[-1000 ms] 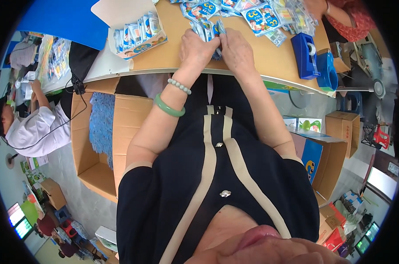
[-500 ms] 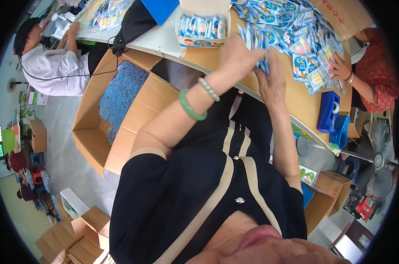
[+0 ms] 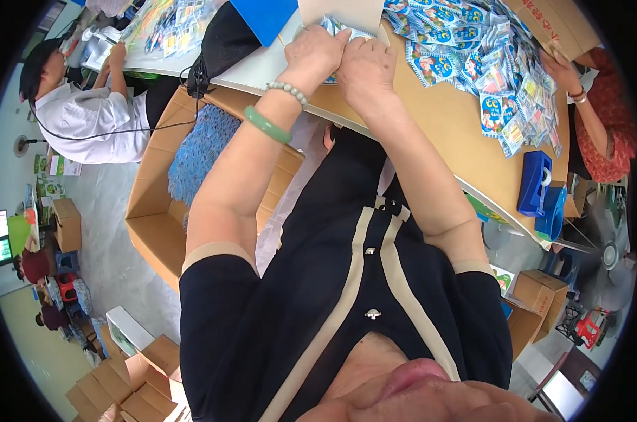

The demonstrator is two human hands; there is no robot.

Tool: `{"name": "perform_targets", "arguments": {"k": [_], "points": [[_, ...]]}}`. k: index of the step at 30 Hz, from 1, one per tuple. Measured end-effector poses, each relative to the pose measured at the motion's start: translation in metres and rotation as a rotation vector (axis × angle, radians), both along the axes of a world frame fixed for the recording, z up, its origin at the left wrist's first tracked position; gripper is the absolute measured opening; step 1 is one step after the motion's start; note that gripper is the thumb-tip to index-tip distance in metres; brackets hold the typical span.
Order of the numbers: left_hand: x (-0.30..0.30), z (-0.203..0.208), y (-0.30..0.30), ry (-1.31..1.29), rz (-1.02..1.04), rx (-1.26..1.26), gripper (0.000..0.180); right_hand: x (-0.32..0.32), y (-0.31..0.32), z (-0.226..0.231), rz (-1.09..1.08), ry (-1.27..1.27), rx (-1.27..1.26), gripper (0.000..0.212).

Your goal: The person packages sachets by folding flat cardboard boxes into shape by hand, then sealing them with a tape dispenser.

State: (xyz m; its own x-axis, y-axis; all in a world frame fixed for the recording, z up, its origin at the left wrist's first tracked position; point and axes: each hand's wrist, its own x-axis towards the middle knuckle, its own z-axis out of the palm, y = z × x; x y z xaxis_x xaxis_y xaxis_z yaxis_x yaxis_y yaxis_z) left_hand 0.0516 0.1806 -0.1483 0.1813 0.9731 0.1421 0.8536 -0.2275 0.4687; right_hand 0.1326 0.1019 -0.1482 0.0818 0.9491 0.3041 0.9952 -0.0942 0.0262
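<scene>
A small open box with a raised white lid (image 3: 341, 13) stands at the table's front left, with blue-and-white sachets (image 3: 343, 29) in it. Both my hands reach over it and cover most of its front. My left hand (image 3: 315, 53), below a bead bracelet and a green bangle, has its fingers closed at the sachets on the left side. Beside it, my right hand (image 3: 368, 74) bends its fingers down at the box's right side, closed on the sachets. The fingertips are partly hidden. To the right spreads a large heap of the same sachets (image 3: 438, 65).
A blue tape dispenser (image 3: 535, 181) sits at the table's right edge. Below the table's left side stands a carton (image 3: 150, 218) with blue packing material (image 3: 202, 151). A co-worker's hand (image 3: 561, 74) is beside a cardboard box (image 3: 554, 28); another person in white (image 3: 97, 119) sits far left.
My hands have moved left from the heap's edge to the small box, bringing the bundle of sachets. The co-worker's hand at right has shifted from the heap up to the cardboard box.
</scene>
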Motion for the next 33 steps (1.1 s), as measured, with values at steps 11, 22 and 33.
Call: {"name": "perform_targets", "arguments": {"k": [11,22,33], "points": [[-0.038,0.004,-0.005,0.410,-0.267,0.578,0.018,0.017,-0.011,-0.011,0.017,-0.046,0.126,0.032],[-0.044,0.005,-0.001,-0.274,-0.592,0.564,0.023,0.046,-0.038,-0.002,0.187,0.171,0.333,0.030],[-0.001,0.004,-0.019,0.225,-0.683,0.355,0.033,0.049,-0.015,0.005,-0.116,-0.068,0.054,0.021]]}}
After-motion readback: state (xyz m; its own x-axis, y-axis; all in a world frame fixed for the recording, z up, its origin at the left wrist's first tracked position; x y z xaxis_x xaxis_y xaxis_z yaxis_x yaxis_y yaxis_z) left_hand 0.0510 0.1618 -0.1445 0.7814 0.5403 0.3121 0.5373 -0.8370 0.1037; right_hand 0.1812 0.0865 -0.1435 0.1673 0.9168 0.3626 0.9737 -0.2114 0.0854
